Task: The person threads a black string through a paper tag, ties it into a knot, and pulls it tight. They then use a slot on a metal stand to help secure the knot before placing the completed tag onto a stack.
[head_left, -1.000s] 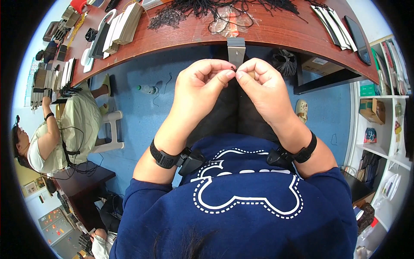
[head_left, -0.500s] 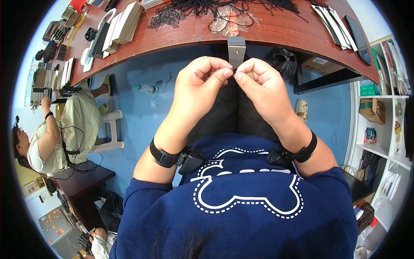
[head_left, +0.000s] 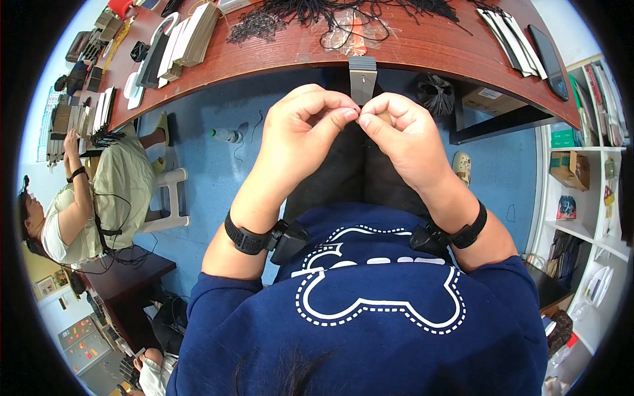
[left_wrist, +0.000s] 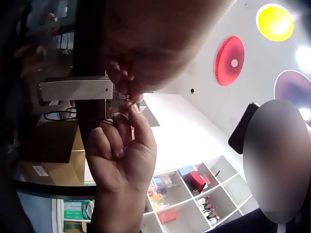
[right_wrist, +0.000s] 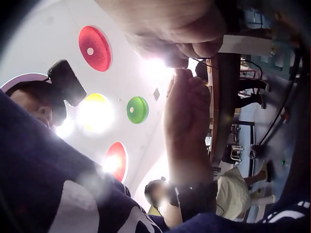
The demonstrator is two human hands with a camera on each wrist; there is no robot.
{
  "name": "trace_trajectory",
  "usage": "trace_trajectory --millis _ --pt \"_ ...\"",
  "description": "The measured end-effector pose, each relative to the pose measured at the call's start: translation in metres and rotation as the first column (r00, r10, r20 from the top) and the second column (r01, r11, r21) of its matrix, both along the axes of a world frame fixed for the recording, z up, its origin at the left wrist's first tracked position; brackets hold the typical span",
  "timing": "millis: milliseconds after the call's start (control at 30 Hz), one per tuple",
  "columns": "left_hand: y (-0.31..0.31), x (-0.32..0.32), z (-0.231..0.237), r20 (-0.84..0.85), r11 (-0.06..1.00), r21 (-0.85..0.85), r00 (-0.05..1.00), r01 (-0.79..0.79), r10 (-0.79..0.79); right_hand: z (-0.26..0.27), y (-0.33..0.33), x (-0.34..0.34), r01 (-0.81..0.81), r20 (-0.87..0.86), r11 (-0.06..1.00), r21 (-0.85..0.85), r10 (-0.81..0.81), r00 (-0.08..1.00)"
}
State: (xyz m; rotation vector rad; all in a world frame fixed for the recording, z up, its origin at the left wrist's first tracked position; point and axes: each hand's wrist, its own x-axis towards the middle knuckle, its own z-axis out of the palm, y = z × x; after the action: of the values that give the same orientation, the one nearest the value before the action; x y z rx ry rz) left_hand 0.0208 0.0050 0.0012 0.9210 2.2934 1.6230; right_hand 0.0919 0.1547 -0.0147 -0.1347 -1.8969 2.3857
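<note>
Head view: near the tabletop (head_left: 281,53), the hands (head_left: 300,135) (head_left: 406,138) meet, pinching a tiny black cord (head_left: 358,109); slackened pressure could drop it.

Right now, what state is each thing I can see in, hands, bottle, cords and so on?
Left hand: pinching.
Right hand: pinching.
Tiny dark item: held at the fingertips, too small to identify.
Bottle: green cap on.
Black cords: loose, tangled heap.
Clear plastic bag: crumpled.
Black plastic bag: crumpled.
</note>
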Motion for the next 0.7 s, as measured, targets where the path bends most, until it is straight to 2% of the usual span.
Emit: trace_trajectory --millis 67,133,167,267,367,467,567,700 --pt "0.003 0.003 0.002 0.041 0.999 0.022 0.999 -0.037 0.036 0.003 0.001 0.000 0.057 -0.021 0.998 0.034 -0.056 0.998" --pt "0.008 0.008 0.006 0.384 0.967 0.183 0.918 -0.178 0.096 0.003 0.004 -0.001 0.062 -0.015 0.998 -0.015 -0.063 0.998" --pt "0.009 0.009 0.005 0.384 0.967 0.183 0.918 -0.178 0.096 0.003 0.004 -0.001 0.068 -0.006 0.996 -0.064 -0.068 0.998" --pt "0.010 0.012 0.001 0.400 0.960 0.238 0.915 -0.148 0.042 0.007 -0.001 -0.002 0.080 -0.093 0.996 -0.047 -0.084 0.992" --pt "0.013 0.015 -0.002 0.381 0.940 0.305 0.924 -0.151 0.025 0.006 0.000 -0.002 0.080 -0.110 0.996 -0.036 -0.083 0.990" --pt "0.015 0.019 -0.003 0.379 0.934 0.313 0.924 -0.175 0.046 0.006 0.000 -0.001 0.120 -0.068 0.993 -0.008 -0.121 0.990" --pt "0.010 0.017 -0.001 0.313 0.984 0.109 0.945 -0.138 0.098 0.005 0.005 0.000 0.110 -0.037 0.992 0.063 -0.108 0.993" --pt "0.006 0.017 0.004 0.243 0.994 -0.014 0.964 -0.109 0.109 0.000 0.000 -0.002 0.162 -0.093 0.986 0.036 -0.159 0.983"
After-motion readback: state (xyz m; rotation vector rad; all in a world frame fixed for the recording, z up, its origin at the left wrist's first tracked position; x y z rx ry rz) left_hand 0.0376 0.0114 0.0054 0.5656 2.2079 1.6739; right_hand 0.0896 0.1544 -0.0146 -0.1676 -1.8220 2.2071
